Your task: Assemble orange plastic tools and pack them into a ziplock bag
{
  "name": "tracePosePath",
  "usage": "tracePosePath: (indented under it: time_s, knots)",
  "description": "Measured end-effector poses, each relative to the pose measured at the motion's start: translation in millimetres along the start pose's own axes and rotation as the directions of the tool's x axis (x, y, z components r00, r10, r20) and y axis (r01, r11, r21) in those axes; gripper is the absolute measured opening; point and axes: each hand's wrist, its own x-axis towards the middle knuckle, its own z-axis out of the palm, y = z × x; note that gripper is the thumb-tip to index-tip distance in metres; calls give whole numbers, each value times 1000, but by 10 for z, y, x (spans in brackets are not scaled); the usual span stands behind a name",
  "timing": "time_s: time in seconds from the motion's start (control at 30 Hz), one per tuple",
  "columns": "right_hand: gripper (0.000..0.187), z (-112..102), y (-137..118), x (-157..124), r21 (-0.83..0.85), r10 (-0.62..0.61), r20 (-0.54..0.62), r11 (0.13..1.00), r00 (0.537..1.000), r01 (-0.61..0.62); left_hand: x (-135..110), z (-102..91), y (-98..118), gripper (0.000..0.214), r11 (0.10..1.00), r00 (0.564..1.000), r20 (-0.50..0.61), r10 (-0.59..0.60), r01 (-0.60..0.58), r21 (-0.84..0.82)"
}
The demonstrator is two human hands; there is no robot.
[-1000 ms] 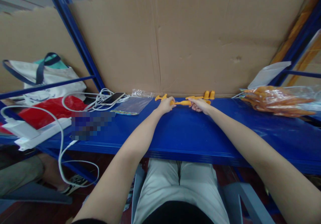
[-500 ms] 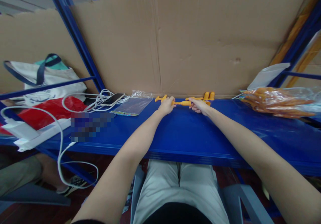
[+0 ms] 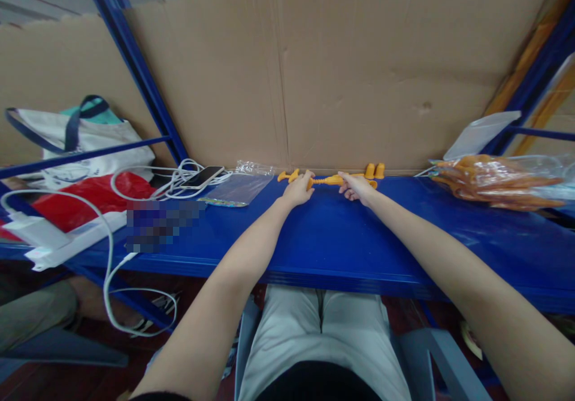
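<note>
A yellow plastic tool [image 3: 324, 180] with a spiral-threaded shaft and a T-shaped left end lies level between my hands, just above or on the blue shelf. My left hand [image 3: 299, 191] is closed around it near the T-shaped end. Around its thicker right part, my right hand [image 3: 357, 188] is closed, with thumb and forefinger on the tool and the other fingers curled. The right hand partly hides that end. Just behind the right hand are two small yellow caps [image 3: 380, 171] and another slim yellow piece, mostly covered.
To the left lie a clear plastic bag [image 3: 242, 190], a phone [image 3: 204, 177], white cables and a power strip [image 3: 81, 239]. A bag of orange-yellow parts [image 3: 494, 179] sits at right. Cardboard [image 3: 341, 72] stands behind the blue shelf [image 3: 332, 239]. Another person's leg shows lower left.
My right hand's fingers have shifted slightly on the tool, with the thumb and forefinger a little farther forward. My left hand stays in nearly the same place.
</note>
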Motion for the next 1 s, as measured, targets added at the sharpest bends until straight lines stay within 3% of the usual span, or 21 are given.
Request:
tracePosePath:
  time_s: [0.1, 0.2, 0.37, 0.5, 0.6, 0.73, 1.0]
  knots:
    - [25, 11, 8, 28, 54, -79, -88, 995, 993, 84, -19, 2, 30, 60, 1000, 999, 53, 1, -1, -6]
    - [19, 8, 44, 124, 21, -205, -164, 977, 965, 212, -24, 10, 38, 72, 999, 999, 36, 7, -6, -37]
    - [26, -55, 155, 352, -214, -462, -240, 883, 854, 418, 11, 47, -60, 77, 998, 998, -37, 51, -52, -37]
    - [27, -152, 230, 401, -581, -685, -150, 644, 712, 498, 56, 81, -201, 67, 999, 999, -27, 41, -41, 6]
    - [26, -203, 247, 331, -800, -751, -28, 412, 660, 435, 78, 98, -280, 61, 999, 1000, -11, -9, 9, 38]
    - [27, -199, 227, 218, -931, -711, 62, 213, 701, 297, 88, 116, -327, 61, 994, 994, 46, -99, 97, 55]
    - [39, -85, 233, 127, -959, -593, 151, 106, 791, 262, 152, 195, -395, 55, 984, 979, 187, -80, 47, 172]
